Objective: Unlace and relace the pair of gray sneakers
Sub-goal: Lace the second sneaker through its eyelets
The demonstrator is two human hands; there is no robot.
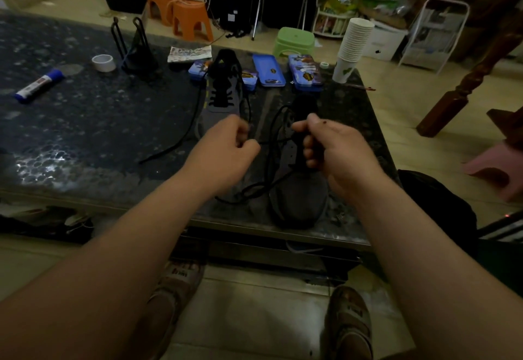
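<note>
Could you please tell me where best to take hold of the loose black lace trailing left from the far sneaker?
Pinch the loose lace near its free tip, from above: it lies flat on the table, the tip clear of the far sneaker. The left hand is nearest, though both it and the right hand hold the near sneaker's lace.
</note>
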